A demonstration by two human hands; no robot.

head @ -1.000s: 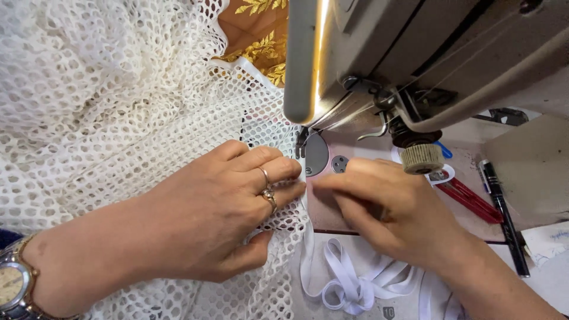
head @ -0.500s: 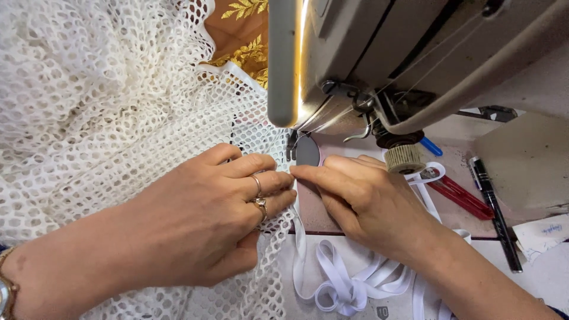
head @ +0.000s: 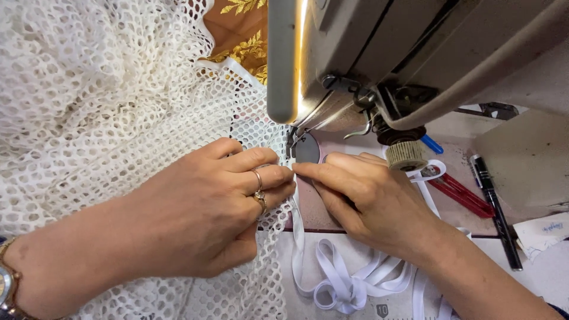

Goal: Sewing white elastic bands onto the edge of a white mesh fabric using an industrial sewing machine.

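My left hand (head: 204,207), with rings on one finger, lies flat on white open-mesh fabric (head: 89,101), its fingertips pressing the fabric's edge just in front of the sewing machine's presser foot (head: 294,142). My right hand (head: 373,201) meets it from the right, forefinger and thumb pinching the fabric edge and a white elastic ribbon (head: 344,281) by the needle. The ribbon trails down from under my fingers into a loose pile at the table's front.
The grey sewing machine head (head: 385,53) hangs over the work with a lamp strip lit. A thread spool (head: 405,155), red-handled snips (head: 462,195), a black pen (head: 495,207) and a paper scrap (head: 542,231) lie to the right. Gold-patterned brown cloth (head: 240,35) is behind.
The view has shifted, so the machine and hands sit further left in frame. Both hands have drawn closer together at the presser foot, fingertips now touching, and more ribbon shows below.
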